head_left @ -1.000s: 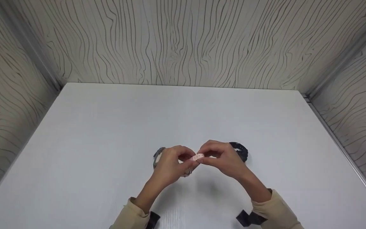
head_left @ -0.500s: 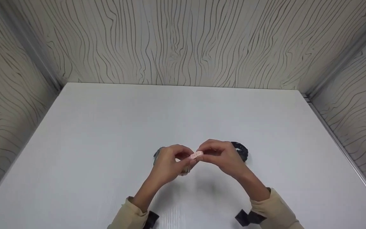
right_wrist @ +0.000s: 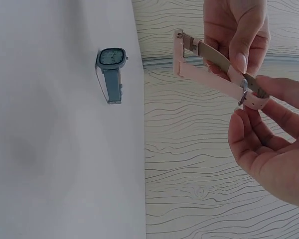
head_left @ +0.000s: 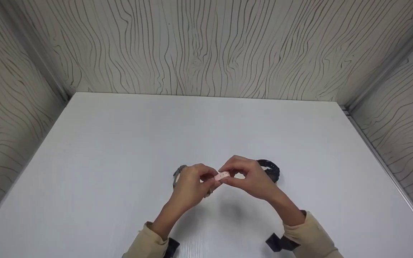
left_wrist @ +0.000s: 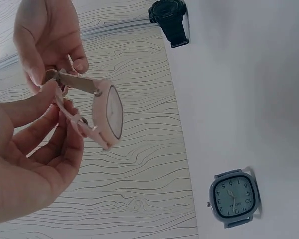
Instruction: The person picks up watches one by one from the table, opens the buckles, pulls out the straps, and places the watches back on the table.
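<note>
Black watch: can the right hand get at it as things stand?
Probably not yet: in the head view the black watch shows just past the right hand, but that hand pinches the strap of the pink watch.

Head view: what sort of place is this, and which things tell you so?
Probably a small enclosed work booth: a white table is flanked on three sides by wood-grain-patterned panels, with grey strips along the corners where they meet.

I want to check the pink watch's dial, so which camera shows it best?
The left wrist view: the dial faces that camera at a slant, uncovered. The right wrist view shows the case edge-on, dial unseen; the head view shows pink strap, but no clear dial.
</note>
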Motion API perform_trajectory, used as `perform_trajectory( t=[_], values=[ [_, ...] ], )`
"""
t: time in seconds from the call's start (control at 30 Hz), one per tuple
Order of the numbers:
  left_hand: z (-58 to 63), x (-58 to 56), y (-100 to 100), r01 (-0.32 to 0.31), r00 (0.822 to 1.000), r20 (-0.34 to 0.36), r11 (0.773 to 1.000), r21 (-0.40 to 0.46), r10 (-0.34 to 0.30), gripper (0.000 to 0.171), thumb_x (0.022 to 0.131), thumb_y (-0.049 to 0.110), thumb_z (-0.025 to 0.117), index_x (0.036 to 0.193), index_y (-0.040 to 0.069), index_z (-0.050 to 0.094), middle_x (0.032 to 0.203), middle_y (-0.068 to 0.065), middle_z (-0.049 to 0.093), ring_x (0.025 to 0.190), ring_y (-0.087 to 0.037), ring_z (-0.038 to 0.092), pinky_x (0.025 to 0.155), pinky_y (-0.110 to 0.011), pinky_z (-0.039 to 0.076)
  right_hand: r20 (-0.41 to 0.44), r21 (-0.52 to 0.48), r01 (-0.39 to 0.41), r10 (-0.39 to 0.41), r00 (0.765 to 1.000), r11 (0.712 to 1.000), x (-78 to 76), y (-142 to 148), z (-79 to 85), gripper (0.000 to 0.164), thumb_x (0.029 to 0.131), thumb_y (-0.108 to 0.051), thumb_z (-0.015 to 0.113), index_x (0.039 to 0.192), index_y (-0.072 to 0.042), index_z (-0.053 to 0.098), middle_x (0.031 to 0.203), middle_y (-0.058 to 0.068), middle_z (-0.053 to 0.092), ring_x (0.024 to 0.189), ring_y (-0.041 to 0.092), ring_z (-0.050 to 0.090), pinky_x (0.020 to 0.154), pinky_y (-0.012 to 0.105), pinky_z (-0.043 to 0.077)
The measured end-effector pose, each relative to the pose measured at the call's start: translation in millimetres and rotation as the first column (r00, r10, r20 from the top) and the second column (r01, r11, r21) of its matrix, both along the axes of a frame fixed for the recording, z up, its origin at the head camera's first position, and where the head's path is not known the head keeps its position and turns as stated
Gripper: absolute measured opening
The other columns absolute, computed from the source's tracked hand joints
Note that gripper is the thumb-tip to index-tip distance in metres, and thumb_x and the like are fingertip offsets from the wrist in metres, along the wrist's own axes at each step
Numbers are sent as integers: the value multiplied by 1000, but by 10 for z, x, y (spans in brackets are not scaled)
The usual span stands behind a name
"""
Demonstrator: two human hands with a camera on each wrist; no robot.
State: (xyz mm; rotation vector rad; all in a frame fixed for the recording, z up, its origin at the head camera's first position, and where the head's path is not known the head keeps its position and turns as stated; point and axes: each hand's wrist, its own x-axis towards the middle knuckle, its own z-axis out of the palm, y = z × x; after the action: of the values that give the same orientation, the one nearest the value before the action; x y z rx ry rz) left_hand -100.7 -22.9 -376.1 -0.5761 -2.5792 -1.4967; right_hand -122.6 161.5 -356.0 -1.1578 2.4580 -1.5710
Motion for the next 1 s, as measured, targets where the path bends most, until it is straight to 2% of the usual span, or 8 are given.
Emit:
perform_trajectory(
  t=[0.1, 0.2, 0.4, 0.53, 0.63, 0.8, 1.0],
  values=[
    [6, -3, 2, 8, 1000, 13, 1000, -5, -8, 6, 79, 1, 68, 84, 5, 70, 76, 0, 62, 67, -9, 57, 56, -20, 48, -29, 21, 6, -6, 1000, 1000, -18, 4, -19, 9, 78, 0, 69, 87, 0, 66, 81, 9, 61, 71, 18, 53, 60, 22, 45],
    [1, -8, -6, 6, 1000, 31, 1000, -8, -6, 8, 80, 1, 68, 87, 5, 70, 79, 0, 63, 71, -10, 59, 62, -22, 49, 0, 18, -2, 2, 1000, 1000, -72, 49, -113, 10, 80, -6, 69, 90, -4, 67, 83, 7, 62, 74, 15, 54, 63, 22, 47],
    [-25, -20, -23, -4, 1000, 30, 1000, -7, 4, 9, 79, 5, 69, 88, 5, 69, 80, 0, 65, 73, -11, 60, 65, -23, 49, 138, -36, -28, 33, 990, 999, -85, 102, -113, 12, 84, -4, 64, 95, -1, 65, 89, 11, 63, 79, 16, 59, 71, 27, 52],
    [-37, -26, -30, -17, 1000, 8, 1000, -4, 17, 9, 79, 6, 70, 88, 5, 69, 78, 0, 65, 71, -10, 60, 64, -23, 50, 245, -91, 5, 18, 969, 996, -73, 137, -89, 11, 84, -3, 64, 94, 0, 64, 90, 14, 63, 82, 19, 62, 74, 30, 52],
    [-34, -23, -32, -29, 1000, -12, 1000, 6, 29, 9, 78, 5, 71, 87, 5, 70, 76, 1, 65, 70, -10, 60, 63, -23, 50, 290, -113, 39, -4, 957, 993, -69, 154, -92, 12, 83, -5, 65, 94, 1, 65, 92, 15, 63, 84, 22, 63, 77, 33, 52],
    [-18, -16, -25, -49, 999, 3, 999, 19, 49, 9, 78, 6, 71, 87, 7, 70, 76, 2, 65, 71, -10, 60, 64, -24, 50, 328, -159, 53, 2, 945, 986, -81, 171, -134, 15, 83, -5, 65, 96, 2, 65, 95, 16, 64, 86, 25, 63, 78, 37, 51],
    [-23, -2, -15, -58, 998, 32, 998, 31, 57, 10, 78, 9, 71, 88, 8, 69, 78, 3, 64, 72, -9, 60, 66, -23, 50, 325, -224, 8, 67, 943, 975, -112, 204, -195, 15, 83, -1, 64, 97, 6, 63, 96, 20, 63, 87, 27, 63, 79, 39, 51]
  ],
)
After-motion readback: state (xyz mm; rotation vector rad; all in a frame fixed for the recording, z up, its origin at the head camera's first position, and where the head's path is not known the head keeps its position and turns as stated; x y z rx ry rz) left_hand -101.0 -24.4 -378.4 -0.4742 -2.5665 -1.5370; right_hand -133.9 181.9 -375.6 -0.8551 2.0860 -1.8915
